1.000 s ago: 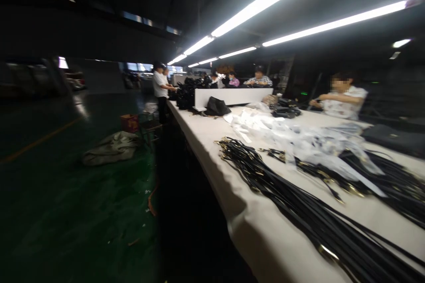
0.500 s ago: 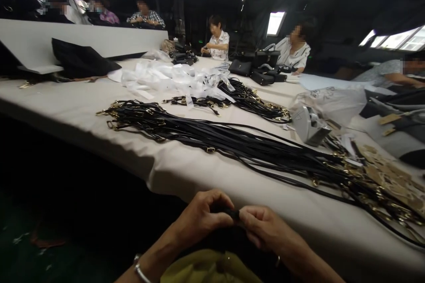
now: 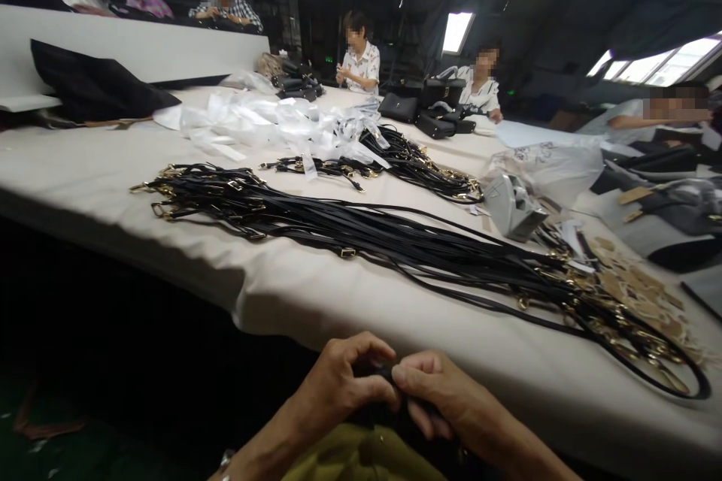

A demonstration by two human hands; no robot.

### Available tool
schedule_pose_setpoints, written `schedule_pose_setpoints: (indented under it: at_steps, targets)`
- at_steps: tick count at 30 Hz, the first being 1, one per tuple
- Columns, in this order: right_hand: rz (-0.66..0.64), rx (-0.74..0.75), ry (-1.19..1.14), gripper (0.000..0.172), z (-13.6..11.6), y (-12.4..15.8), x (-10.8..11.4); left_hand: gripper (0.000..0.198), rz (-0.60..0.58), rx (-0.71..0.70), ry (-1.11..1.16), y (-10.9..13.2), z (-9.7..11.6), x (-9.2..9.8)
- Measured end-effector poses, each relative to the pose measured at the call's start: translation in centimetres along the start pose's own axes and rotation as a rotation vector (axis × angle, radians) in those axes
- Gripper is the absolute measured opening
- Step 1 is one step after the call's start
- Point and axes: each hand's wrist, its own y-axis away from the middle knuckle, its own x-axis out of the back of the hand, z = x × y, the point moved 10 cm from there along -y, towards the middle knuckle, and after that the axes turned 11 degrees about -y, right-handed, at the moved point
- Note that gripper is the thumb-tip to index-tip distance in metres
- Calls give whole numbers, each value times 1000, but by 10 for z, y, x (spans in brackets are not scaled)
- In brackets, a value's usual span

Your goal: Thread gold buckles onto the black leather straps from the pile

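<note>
Low in the view, below the table edge, my left hand and my right hand meet fingertip to fingertip. Both pinch a small dark piece, mostly hidden by the fingers; I cannot make out what it is. A yellow-green cloth lies under my wrists. Just beyond my hands, a long bundle of black straps with gold buckles is spread across the white-covered table.
White plastic strips and another strap pile lie farther back. A grey tape dispenser and tan tags sit to the right. Black handbags stand at the far side, where several people sit working.
The view swung from the hall floor and ceiling lights down to the table and my hands. Since half a second ago my hands sit slightly lower, still pinched together.
</note>
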Motion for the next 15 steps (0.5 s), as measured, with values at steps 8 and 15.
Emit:
schedule_pose_setpoints:
  at_steps: [8,15]
  targets:
    - [221,-64,302,19,2,12,17,9,-140,-17,-213,-1,-24,-31]
    - [92,-45,248,39,23,5,21,13,-137,-71,-288,-3,-44,-29]
